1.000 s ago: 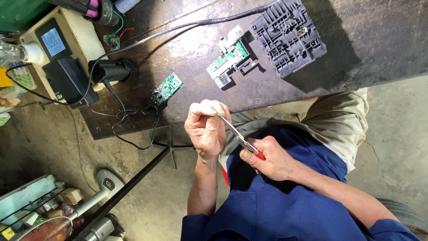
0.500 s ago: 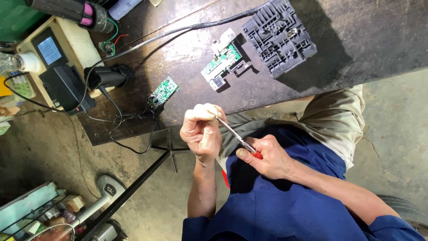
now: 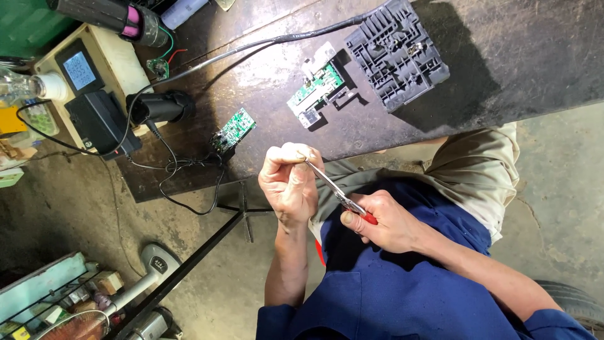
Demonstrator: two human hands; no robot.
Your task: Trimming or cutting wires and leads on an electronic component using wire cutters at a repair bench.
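Pliers point(image 3: 336, 189) in right hand point(image 3: 384, 220).

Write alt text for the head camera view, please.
A person's left hand pinches something small while the right hand works red-handled pliers at it. Beyond lies a dark workbench with two green circuit boards and a grey plastic housing.

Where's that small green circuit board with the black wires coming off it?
In the head view, the small green circuit board lies on the dark table, left of centre, beside the black cylindrical tool and up-left of the left hand.
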